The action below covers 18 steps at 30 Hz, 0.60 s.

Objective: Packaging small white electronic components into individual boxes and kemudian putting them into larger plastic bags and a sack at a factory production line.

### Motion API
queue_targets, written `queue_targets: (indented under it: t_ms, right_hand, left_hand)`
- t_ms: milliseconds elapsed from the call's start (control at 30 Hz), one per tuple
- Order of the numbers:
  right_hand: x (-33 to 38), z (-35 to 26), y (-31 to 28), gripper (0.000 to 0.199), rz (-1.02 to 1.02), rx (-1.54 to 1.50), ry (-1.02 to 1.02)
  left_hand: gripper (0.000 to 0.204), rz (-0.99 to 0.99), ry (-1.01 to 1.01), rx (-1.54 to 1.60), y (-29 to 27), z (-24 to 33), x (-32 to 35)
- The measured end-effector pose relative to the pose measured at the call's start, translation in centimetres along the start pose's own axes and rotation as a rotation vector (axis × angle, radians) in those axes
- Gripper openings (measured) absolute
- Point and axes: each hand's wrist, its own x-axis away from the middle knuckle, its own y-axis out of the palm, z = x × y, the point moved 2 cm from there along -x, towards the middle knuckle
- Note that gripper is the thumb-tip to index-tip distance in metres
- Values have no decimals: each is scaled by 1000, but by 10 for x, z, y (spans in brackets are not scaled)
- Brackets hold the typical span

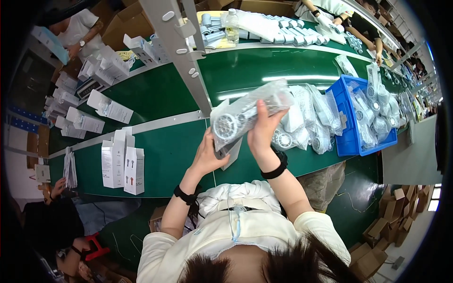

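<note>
The bagged fan [245,113] is being gripped by the left hand [207,153] and right hand [263,129] above the worktop [165,155]; firm support underneath is advised.

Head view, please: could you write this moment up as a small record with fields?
setting: green conveyor belt on a packing line
left hand: under the lower end of a clear bagged handheld fan
right hand: gripping the same bag from the right side
right of hands: pile of bagged fans, then a blue bin holding more
left of hands: upright white cartons
others: co-workers' hands at far side of belt
</note>
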Motion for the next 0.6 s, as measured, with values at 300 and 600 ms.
queue_targets:
  t_ms: [300, 600]
  right_hand:
    - [12, -29, -22, 41, -1014, 1310, -741]
    - [-95, -77, -234, 24, -293, 2080, -481]
  left_hand:
    - [61, 143, 54, 181, 27, -8, 5]
    - [59, 178, -11, 151, 13, -36, 37]
